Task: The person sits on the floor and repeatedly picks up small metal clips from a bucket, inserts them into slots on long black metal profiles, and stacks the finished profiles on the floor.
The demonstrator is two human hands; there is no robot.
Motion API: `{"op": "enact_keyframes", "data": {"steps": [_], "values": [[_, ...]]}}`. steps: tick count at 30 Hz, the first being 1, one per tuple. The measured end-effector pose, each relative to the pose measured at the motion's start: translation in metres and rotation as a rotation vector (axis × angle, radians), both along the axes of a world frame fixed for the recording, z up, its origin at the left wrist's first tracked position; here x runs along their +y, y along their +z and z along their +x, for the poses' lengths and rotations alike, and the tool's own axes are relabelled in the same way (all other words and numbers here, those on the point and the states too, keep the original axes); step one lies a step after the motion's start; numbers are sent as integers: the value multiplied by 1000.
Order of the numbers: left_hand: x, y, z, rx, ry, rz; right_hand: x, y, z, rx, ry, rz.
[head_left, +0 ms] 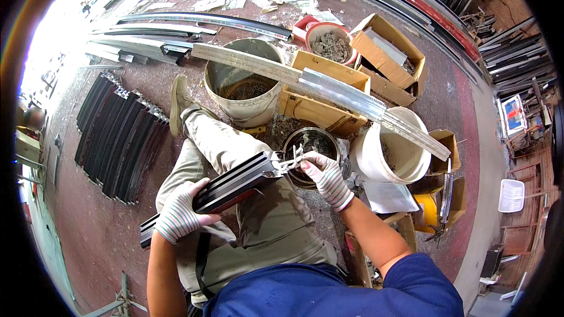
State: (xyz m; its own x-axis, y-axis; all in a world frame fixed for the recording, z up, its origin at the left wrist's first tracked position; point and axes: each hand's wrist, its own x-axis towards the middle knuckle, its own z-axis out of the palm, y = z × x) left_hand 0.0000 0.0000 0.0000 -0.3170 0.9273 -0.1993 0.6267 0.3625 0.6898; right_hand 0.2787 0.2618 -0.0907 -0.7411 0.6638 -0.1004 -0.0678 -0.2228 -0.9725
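Across the lap (276, 223), left hand (187, 211) grips a likely stiff profile (238, 183), best held midway; right hand (326, 179) pinches pale fittings (287, 165).

You can't read any text cleanly here. Long, dark, narrow metal profile (176, 17), upper left of your view: pale strip (235, 23) along its side carries small dark and red print, too small to read. Blue, white and red rectangular panel (513, 113), far right: markings blurred.
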Motion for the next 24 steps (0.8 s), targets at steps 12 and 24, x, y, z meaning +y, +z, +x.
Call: {"op": "enact_keyframes", "data": {"steps": [12, 24], "values": [[-2, -10, -2, 1, 15, 25, 14, 4, -2, -45, 51, 368], [-3, -15, -2, 18, 16, 31, 28, 1, -5, 24, 105, 584]]}}
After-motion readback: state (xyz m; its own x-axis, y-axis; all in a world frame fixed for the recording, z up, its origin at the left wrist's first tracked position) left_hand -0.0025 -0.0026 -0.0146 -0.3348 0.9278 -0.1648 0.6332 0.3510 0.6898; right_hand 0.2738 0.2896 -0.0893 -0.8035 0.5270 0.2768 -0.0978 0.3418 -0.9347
